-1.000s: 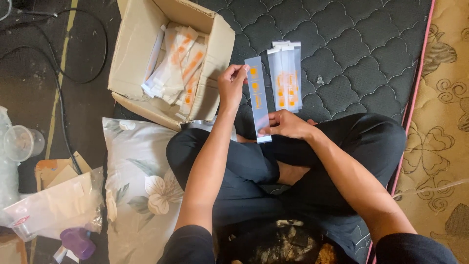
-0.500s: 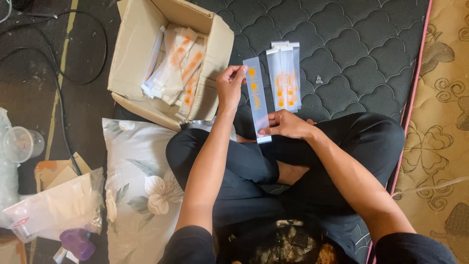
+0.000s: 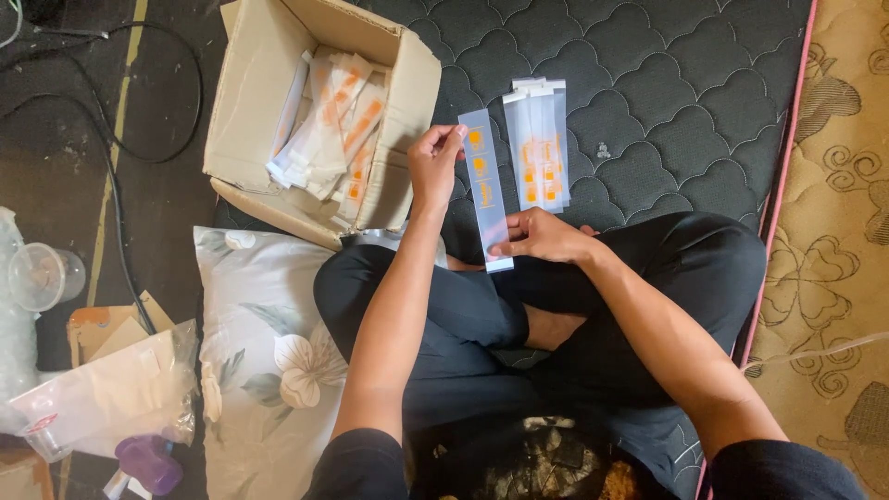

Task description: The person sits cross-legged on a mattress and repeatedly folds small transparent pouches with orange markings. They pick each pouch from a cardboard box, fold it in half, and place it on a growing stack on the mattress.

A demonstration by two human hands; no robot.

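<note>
I sit cross-legged on a dark quilted mattress [image 3: 667, 83]. Between both hands I hold one long clear plastic sleeve [image 3: 485, 190] with orange print. My left hand [image 3: 433, 165] pinches its top end, close to the cardboard box. Its bottom end is gripped by my right hand [image 3: 542, 236], just above my knee. A small stack of the same sleeves [image 3: 539, 153] lies flat on the mattress just right of the held one. The open cardboard box [image 3: 243, 111] at the upper left holds several more sleeves [image 3: 333, 125].
A floral pillow [image 3: 264, 356] lies at my left knee. Farther left are a clear plastic cup [image 3: 42, 276], a clear bag [image 3: 102, 393], a purple cap [image 3: 148, 461] and black cables [image 3: 111, 139] on the dark floor. A beige patterned carpet [image 3: 833, 185] borders the mattress on the right.
</note>
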